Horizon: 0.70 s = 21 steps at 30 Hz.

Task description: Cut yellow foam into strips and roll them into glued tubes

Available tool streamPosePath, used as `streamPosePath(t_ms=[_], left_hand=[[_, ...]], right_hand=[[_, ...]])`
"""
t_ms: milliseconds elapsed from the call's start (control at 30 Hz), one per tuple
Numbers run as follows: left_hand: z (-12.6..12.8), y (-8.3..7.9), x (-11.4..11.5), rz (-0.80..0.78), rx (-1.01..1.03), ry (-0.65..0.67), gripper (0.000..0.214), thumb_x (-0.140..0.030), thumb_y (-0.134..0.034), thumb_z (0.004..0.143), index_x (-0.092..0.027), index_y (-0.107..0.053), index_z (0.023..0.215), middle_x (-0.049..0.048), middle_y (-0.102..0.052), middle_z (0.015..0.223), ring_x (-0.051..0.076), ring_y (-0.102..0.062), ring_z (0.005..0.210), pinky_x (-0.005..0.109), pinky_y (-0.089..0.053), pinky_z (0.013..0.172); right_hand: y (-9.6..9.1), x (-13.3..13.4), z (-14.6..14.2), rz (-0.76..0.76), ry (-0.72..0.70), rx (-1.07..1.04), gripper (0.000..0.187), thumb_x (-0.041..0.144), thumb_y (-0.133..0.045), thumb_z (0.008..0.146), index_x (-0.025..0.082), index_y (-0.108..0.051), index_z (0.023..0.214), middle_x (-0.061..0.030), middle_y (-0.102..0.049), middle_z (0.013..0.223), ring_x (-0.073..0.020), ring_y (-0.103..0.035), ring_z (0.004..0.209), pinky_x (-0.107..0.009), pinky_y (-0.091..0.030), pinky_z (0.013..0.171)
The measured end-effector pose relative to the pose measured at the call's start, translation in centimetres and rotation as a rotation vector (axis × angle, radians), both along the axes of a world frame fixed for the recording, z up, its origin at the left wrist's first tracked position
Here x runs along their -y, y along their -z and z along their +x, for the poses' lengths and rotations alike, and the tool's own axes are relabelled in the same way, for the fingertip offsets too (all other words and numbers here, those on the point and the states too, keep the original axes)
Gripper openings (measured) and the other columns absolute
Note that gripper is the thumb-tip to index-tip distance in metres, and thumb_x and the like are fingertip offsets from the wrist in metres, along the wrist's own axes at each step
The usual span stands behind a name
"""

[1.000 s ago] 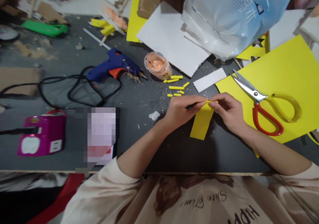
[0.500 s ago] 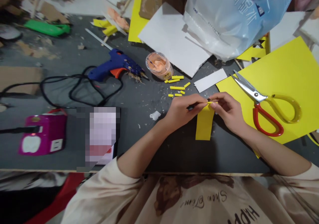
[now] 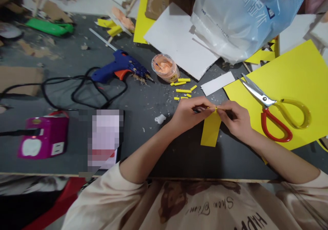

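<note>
A narrow yellow paper strip (image 3: pixel 211 131) hangs from between both hands over the dark table (image 3: pixel 164 155). My left hand (image 3: pixel 191 113) pinches its top edge, where a thin dark stick shows between the fingers. My right hand (image 3: pixel 234 119) pinches the same rolled top edge from the right. Several small yellow paper rolls (image 3: pixel 182 85) lie just beyond my left hand. Red-and-yellow scissors (image 3: pixel 271 109) rest on a large yellow sheet (image 3: pixel 294 80) to the right of my right hand.
A blue glue gun (image 3: pixel 119 66) with a black cord (image 3: pixel 77 90) lies at centre left beside a small jar of orange stuff (image 3: pixel 164 67). White card (image 3: pixel 179 40) and a plastic bag (image 3: pixel 241 18) lie behind. A magenta box (image 3: pixel 43 138) sits at the left.
The strip has swung from slanting left to hanging nearly straight down. Both hands stay pinched on its top edge and have shifted slightly down.
</note>
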<state>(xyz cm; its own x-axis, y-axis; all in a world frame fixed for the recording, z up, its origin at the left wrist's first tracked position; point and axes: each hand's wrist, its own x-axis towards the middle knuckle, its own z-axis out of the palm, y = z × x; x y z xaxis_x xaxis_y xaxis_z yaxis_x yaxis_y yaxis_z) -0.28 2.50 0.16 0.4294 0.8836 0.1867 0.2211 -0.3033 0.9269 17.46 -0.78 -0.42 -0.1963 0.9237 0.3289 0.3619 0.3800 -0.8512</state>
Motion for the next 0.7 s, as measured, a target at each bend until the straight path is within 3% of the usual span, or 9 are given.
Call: streamPosePath(t_ms=[133, 333, 567, 700], left_hand=[[0.04, -0.05, -0.2, -0.179, -0.029, 0.03, 0.037, -0.047, -0.056, 0.086, -0.015, -0.07, 0.073, 0.0021, -0.071, 0.067, 0.009, -0.059, 0.055, 0.017, -0.045, 0.051], [0.03, 0.25, -0.52, -0.244, -0.068, 0.035, 0.035, -0.046, -0.06, 0.083, -0.015, -0.073, 0.075, 0.0008, -0.07, 0.064, 0.01, -0.06, 0.056, 0.017, -0.045, 0.05], [-0.28, 0.36, -0.71, -0.153, -0.074, 0.1, 0.029, -0.04, -0.059, 0.086, -0.015, -0.072, 0.081, 0.0032, -0.075, 0.076, 0.011, -0.065, 0.065, 0.017, -0.047, 0.056], [-0.36, 0.42, -0.73, -0.079, -0.118, 0.085, 0.026, -0.036, -0.057, 0.087, -0.016, -0.072, 0.08, 0.0015, -0.074, 0.072, 0.01, -0.064, 0.062, 0.016, -0.046, 0.055]], right_hand=[[0.16, 0.06, 0.0, 0.055, -0.037, 0.053, 0.015, 0.014, -0.052, 0.086, 0.025, -0.061, 0.082, 0.0002, -0.067, 0.073, -0.0139, -0.064, 0.069, -0.028, -0.051, 0.061], [0.23, -0.05, -0.12, 0.046, -0.003, 0.029, 0.013, 0.014, -0.054, 0.086, 0.024, -0.061, 0.083, 0.0002, -0.068, 0.074, -0.0132, -0.064, 0.07, -0.027, -0.051, 0.062], [0.31, -0.06, -0.03, 0.047, -0.025, 0.026, 0.016, 0.012, -0.053, 0.085, 0.024, -0.061, 0.078, 0.0005, -0.067, 0.073, -0.0134, -0.064, 0.069, -0.028, -0.051, 0.061], [0.07, 0.04, -0.11, -0.071, 0.011, 0.001, 0.012, 0.019, -0.055, 0.087, 0.024, -0.064, 0.079, -0.0002, -0.068, 0.075, -0.0133, -0.063, 0.069, -0.028, -0.051, 0.062]])
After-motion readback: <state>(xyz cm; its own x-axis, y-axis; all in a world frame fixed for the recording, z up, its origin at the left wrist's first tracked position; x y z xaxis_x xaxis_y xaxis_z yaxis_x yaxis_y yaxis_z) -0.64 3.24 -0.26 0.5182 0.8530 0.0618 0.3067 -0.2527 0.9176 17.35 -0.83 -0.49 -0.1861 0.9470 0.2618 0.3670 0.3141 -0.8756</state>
